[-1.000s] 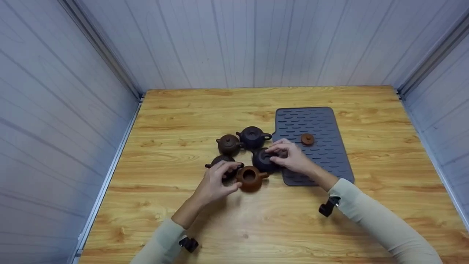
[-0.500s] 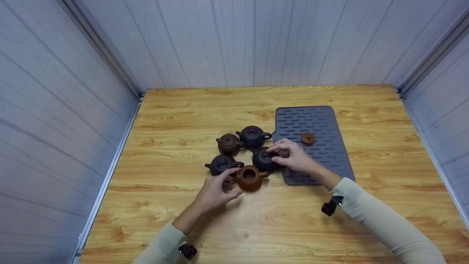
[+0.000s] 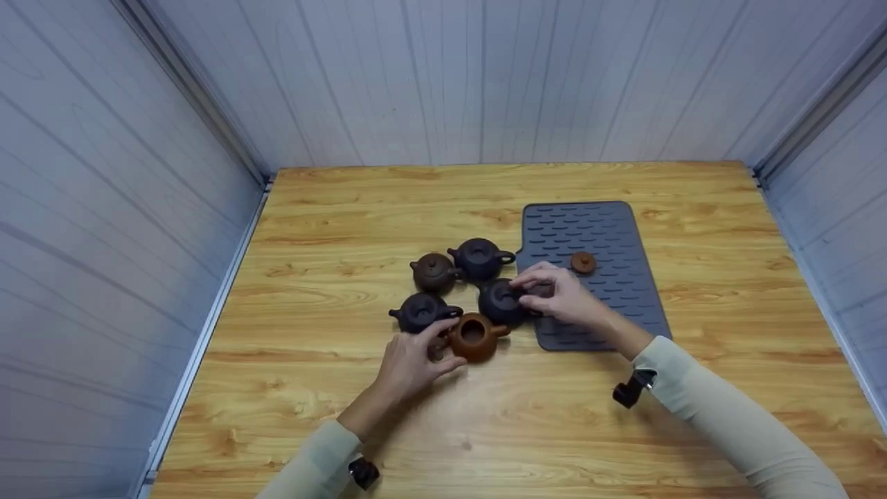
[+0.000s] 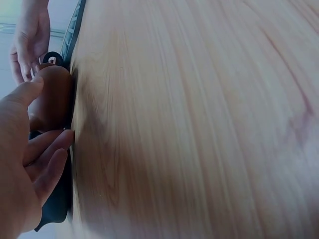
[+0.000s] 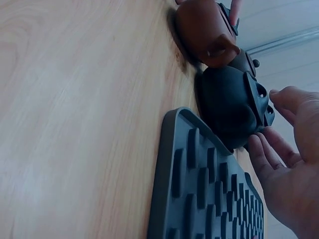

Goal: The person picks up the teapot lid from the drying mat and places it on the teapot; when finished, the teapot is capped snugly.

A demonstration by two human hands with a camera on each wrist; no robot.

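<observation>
My left hand [image 3: 409,362] curls thumb and fingers round the spout side of a reddish-brown teapot [image 3: 479,353], which stands without a lid, its round mouth facing up. In the left wrist view the thumb lies against the body of this teapot [image 4: 55,97]. Its handle points right. My right hand [image 3: 569,301] hovers at a black teapot [image 3: 492,305], thumb and fingers spread beside its lid. The right wrist view shows that lid [image 5: 255,99] seated on the pot, its bridge-shaped knob between the spread thumb and fingertips. A reddish-brown lid [image 3: 583,263] lies on the grey mat.
The grey ridged mat [image 3: 575,235] lies on the wooden table [image 3: 332,215], right of the pots. Another black teapot [image 3: 478,258], a dark brown teapot [image 3: 433,274] and a black teapot [image 3: 418,313] stand close around, all lidded. Panel walls [image 3: 443,83] enclose the table.
My left hand has moved slightly down and right, closing in on the reddish-brown teapot. My right hand has drawn a little to the right, off the black teapot's lid.
</observation>
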